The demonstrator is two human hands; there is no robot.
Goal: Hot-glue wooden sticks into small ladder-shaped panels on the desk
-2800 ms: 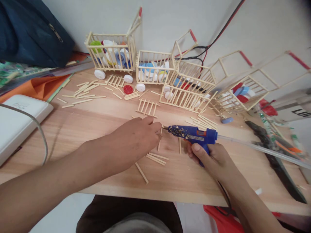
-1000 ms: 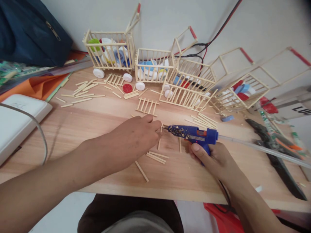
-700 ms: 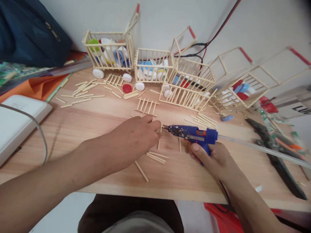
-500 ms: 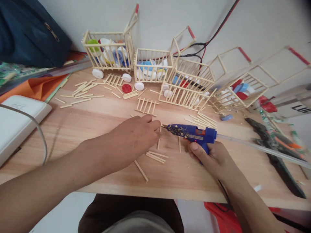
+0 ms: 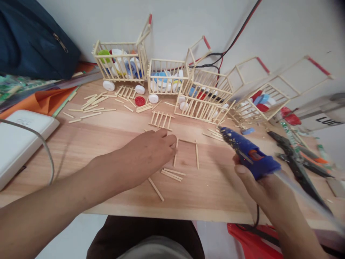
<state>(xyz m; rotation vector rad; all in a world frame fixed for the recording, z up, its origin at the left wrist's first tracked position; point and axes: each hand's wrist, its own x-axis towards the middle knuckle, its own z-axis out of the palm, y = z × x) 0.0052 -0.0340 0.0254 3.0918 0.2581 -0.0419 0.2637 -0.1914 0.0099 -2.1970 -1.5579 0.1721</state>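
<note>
My right hand (image 5: 262, 189) grips a blue hot glue gun (image 5: 246, 153), its nozzle pointing up and left, with a clear glue stick trailing from its back. My left hand (image 5: 151, 153) rests on the table, its fingers curled in at the left wooden stick (image 5: 175, 154) of a small three-sided frame; the fingertips are partly hidden. The frame's top stick (image 5: 188, 140) and right stick (image 5: 197, 156) lie flat on the wood. Below the left hand are several loose sticks (image 5: 172, 175) and one single stick (image 5: 156, 189). A small ladder-like stick panel (image 5: 161, 120) lies just beyond.
Along the wall stand several stick-built carts (image 5: 168, 77) filled with bottle caps. More sticks (image 5: 93, 104) and a red cap (image 5: 139, 101) lie in front of them. A white power bank (image 5: 27, 140) sits left, black cutters (image 5: 299, 169) right, a dark blue bag (image 5: 35, 39) behind.
The glue gun has swung away from the frame's upper left corner, to the right and toward me, with its nozzle tilting upward. My left hand stays in place.
</note>
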